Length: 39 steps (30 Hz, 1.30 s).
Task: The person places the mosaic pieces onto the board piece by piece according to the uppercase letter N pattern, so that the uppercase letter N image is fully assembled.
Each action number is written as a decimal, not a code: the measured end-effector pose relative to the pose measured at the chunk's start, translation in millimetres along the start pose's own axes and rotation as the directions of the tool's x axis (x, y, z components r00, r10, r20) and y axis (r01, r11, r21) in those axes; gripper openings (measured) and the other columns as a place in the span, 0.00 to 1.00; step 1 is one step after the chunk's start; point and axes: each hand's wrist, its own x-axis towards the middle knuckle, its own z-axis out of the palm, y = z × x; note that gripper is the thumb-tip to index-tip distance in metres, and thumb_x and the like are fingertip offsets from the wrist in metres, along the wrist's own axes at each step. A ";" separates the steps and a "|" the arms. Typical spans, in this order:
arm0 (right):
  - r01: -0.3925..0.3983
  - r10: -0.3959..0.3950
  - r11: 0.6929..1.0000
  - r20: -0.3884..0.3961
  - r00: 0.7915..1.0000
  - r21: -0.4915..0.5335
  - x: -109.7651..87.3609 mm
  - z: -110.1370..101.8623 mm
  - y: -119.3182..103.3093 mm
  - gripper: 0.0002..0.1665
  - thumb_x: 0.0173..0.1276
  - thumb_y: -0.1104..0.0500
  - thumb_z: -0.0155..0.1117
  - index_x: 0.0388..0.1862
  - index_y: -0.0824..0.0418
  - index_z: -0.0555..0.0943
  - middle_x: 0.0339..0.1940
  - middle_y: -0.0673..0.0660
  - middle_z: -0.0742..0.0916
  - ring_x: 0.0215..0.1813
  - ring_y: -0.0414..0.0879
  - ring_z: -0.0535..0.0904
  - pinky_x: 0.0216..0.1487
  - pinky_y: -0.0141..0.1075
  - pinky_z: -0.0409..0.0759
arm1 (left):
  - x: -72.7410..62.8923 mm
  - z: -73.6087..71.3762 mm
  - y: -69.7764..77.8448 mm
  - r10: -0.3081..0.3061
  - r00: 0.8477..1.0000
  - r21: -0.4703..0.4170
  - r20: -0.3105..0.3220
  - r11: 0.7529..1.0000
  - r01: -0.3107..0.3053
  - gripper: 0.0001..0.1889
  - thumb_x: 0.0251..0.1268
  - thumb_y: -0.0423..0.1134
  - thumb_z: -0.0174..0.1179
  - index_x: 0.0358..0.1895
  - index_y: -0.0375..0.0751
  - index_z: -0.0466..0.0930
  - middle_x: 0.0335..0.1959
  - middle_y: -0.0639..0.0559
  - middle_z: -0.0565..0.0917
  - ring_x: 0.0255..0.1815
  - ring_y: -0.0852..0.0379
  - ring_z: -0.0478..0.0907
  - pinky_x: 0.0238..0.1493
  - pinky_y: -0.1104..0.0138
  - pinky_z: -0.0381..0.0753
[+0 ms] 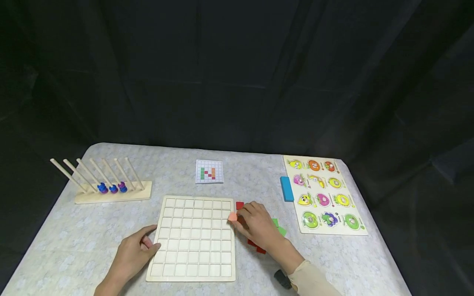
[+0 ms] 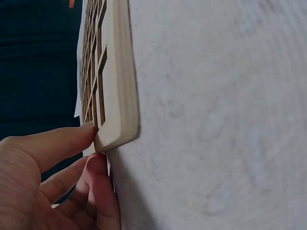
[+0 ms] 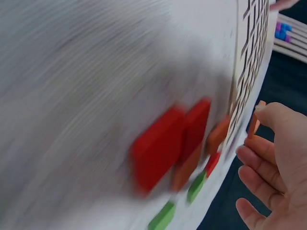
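Observation:
A square wooden grid board [image 1: 191, 234] lies on the table. My left hand [image 1: 130, 251] holds its left edge, and in the left wrist view the thumb [image 2: 60, 143] lies at the rim's top with fingertips beside the edge. Just over the board's right edge, my right hand [image 1: 261, 226] pinches an orange square tile [image 1: 232, 216] between thumb and forefinger. Under and around this hand are loose tiles: a red tile [image 1: 240, 205], more red ones [image 1: 261, 250] and green tiles [image 1: 282, 231]. The right wrist view also shows orange tiles [image 3: 218, 135] among them.
Behind the board lies a pattern card [image 1: 209, 172] with coloured squares. A peg rack [image 1: 115, 196] with blue and purple beads stands at the left. On the right are a blue block [image 1: 286, 189], a fruit puzzle board [image 1: 323, 193] and a dark object [image 1: 282, 279] by the right sleeve.

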 end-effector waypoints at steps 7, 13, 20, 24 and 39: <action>0.142 -0.141 0.989 0.030 0.990 -0.034 20.7 16.2 -30.4 0.12 0.69 0.45 0.67 0.36 0.52 0.84 0.39 0.48 0.85 0.45 0.43 0.79 0.54 0.41 0.78 | 1.0 2.0 -2.0 -0.003 1.000 0.004 -0.011 1.000 0.003 0.29 0.60 0.35 0.69 0.66 0.36 0.75 0.27 0.53 0.80 0.21 0.64 0.72 0.25 0.72 0.70; 0.203 -0.200 0.977 0.055 0.978 -0.058 31.3 25.1 -42.9 0.13 0.70 0.43 0.66 0.36 0.50 0.83 0.38 0.45 0.85 0.44 0.41 0.78 0.53 0.37 0.77 | 1.2 2.2 -1.9 -0.004 1.000 0.007 -0.017 1.000 0.004 0.29 0.61 0.36 0.69 0.66 0.37 0.75 0.27 0.54 0.80 0.22 0.65 0.72 0.26 0.72 0.70; 0.207 -0.201 0.975 0.082 0.976 -0.077 37.4 25.3 -46.1 0.13 0.72 0.44 0.63 0.36 0.50 0.83 0.39 0.46 0.85 0.44 0.41 0.78 0.53 0.38 0.78 | 1.3 2.3 -1.3 -0.012 1.000 0.008 -0.016 1.000 0.012 0.29 0.61 0.37 0.69 0.67 0.38 0.75 0.28 0.53 0.80 0.22 0.65 0.71 0.26 0.72 0.69; 0.192 -0.185 0.980 0.102 0.977 -0.053 39.8 27.3 -46.4 0.14 0.74 0.43 0.60 0.37 0.50 0.84 0.37 0.45 0.84 0.41 0.40 0.77 0.53 0.37 0.78 | 0.6 1.6 -2.2 -0.019 1.000 0.015 -0.014 1.000 0.019 0.29 0.62 0.38 0.68 0.67 0.39 0.75 0.28 0.54 0.80 0.22 0.65 0.71 0.26 0.72 0.68; 0.185 -0.181 0.983 0.115 0.977 -0.022 37.1 26.3 -40.9 0.12 0.73 0.45 0.61 0.43 0.49 0.84 0.38 0.45 0.83 0.43 0.40 0.79 0.52 0.38 0.79 | -1.4 1.2 -0.6 -0.009 1.000 0.001 -0.002 1.000 0.009 0.29 0.62 0.36 0.67 0.68 0.37 0.73 0.27 0.53 0.79 0.22 0.64 0.71 0.26 0.73 0.70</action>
